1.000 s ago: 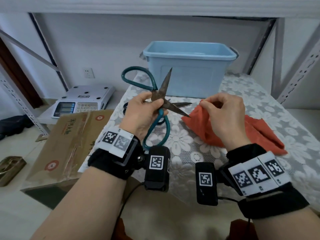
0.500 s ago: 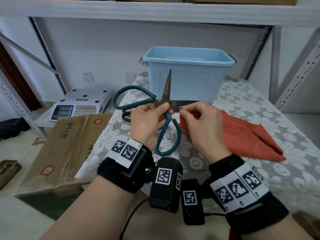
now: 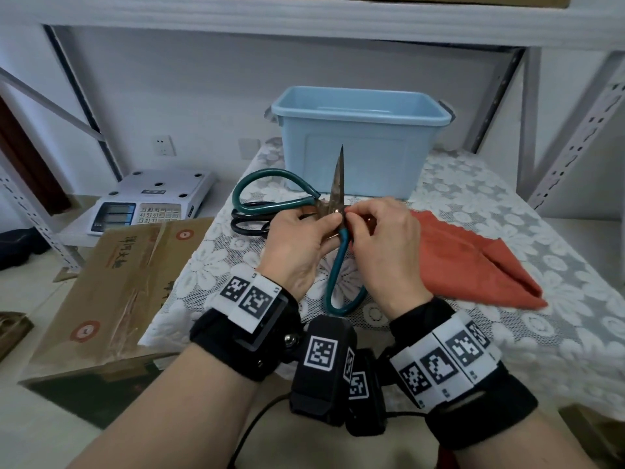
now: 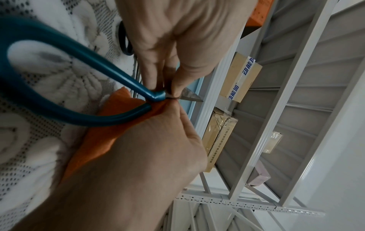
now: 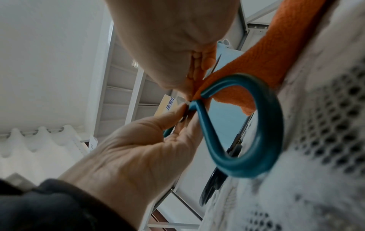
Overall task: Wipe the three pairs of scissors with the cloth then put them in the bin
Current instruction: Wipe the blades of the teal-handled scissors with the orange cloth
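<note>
My left hand (image 3: 324,220) grips the teal-handled scissors (image 3: 338,265) at the pivot, above the table. They are spread, with one rusty blade (image 3: 338,177) pointing up. My right hand (image 3: 358,220) pinches a fold of the orange cloth (image 3: 473,262) against the scissors by the pivot. The other blade is hidden under that hand. In the left wrist view my left fingertips (image 4: 158,84) pinch the metal just past the teal handle (image 4: 79,62). The right wrist view shows the cloth (image 5: 276,46) bunched in my right fingers (image 5: 195,68). Black-handled scissors (image 3: 247,225) lie on the table behind my left hand.
A light blue bin (image 3: 358,140) stands open at the back of the lace-covered table (image 3: 507,350). A cardboard box (image 3: 111,282) leans at the table's left edge, with a white scale (image 3: 152,201) behind it. Metal shelf posts (image 3: 575,137) rise at the right.
My hands have come together. The scissors turned so one blade points straight up, and my right hand brought the cloth from the table to the pivot.
</note>
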